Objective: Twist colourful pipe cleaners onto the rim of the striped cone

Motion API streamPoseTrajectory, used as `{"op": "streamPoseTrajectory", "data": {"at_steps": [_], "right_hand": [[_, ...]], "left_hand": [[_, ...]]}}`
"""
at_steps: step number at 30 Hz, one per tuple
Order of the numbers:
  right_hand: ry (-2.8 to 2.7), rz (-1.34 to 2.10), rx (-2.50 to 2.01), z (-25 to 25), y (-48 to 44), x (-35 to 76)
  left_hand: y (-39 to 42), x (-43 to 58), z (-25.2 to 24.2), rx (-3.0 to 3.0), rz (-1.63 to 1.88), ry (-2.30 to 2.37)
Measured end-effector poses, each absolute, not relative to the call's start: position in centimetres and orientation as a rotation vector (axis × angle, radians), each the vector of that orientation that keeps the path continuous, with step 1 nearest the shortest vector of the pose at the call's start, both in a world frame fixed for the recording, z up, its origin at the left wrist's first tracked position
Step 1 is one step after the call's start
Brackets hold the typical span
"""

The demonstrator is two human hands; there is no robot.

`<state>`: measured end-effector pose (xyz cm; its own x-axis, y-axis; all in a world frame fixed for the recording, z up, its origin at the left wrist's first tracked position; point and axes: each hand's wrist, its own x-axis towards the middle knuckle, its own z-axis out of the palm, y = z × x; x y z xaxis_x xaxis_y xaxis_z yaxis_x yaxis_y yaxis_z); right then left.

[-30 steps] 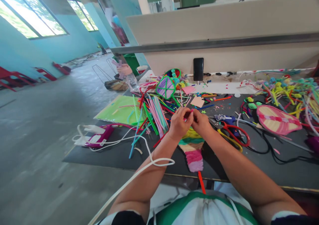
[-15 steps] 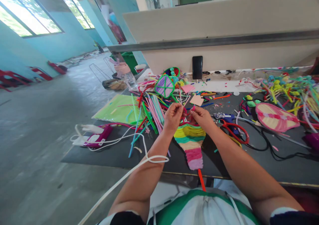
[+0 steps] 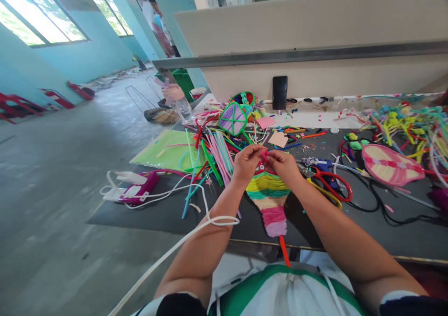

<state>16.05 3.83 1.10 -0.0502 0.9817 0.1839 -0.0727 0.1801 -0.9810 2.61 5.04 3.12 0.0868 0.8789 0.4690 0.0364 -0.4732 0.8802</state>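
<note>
My left hand (image 3: 247, 164) and my right hand (image 3: 285, 166) meet above the table, fingers pinched together. Between their fingertips is a small bright pink piece (image 3: 264, 155), perhaps pipe cleaner; its shape is partly hidden by the fingers. Just below lies a striped fuzzy craft piece (image 3: 269, 197), banded in yellow, teal, cream, pink and lilac, tapering toward me with an orange-red stem (image 3: 284, 251). Its top end is partly covered by my hands. To the right of my right hand are red-handled scissors (image 3: 336, 185).
Pipe cleaner bundles (image 3: 219, 152) lie left of my hands, beside a green plastic packet (image 3: 164, 152). A phone (image 3: 279, 93) leans at the back. At right are a pink oval craft piece (image 3: 392, 164) and a blue glue gun (image 3: 324, 166). A white cable (image 3: 175, 248) crosses near my left forearm.
My hands have drawn together, and the pink piece now sits between both sets of fingertips. The view has shifted slightly. A person now shows more clearly in the far background.
</note>
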Motion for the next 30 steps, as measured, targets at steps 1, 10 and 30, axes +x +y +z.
{"op": "streamPoseTrajectory", "data": {"at_steps": [1, 10, 30], "right_hand": [[-1.278, 1.125, -1.008, 1.1, 3.9, 16.1], [-1.342, 0.927, -1.056, 0.2, 4.3, 16.5], [-0.913, 1.361, -0.795, -0.2, 4.1, 17.4]], "left_hand": [[5.0, 2.4, 3.1, 1.646, 1.452, 0.910], [4.7, 2.0, 2.7, 2.132, 1.336, 0.846], [7.7, -1.2, 0.2, 0.882, 1.309, 0.870]]}}
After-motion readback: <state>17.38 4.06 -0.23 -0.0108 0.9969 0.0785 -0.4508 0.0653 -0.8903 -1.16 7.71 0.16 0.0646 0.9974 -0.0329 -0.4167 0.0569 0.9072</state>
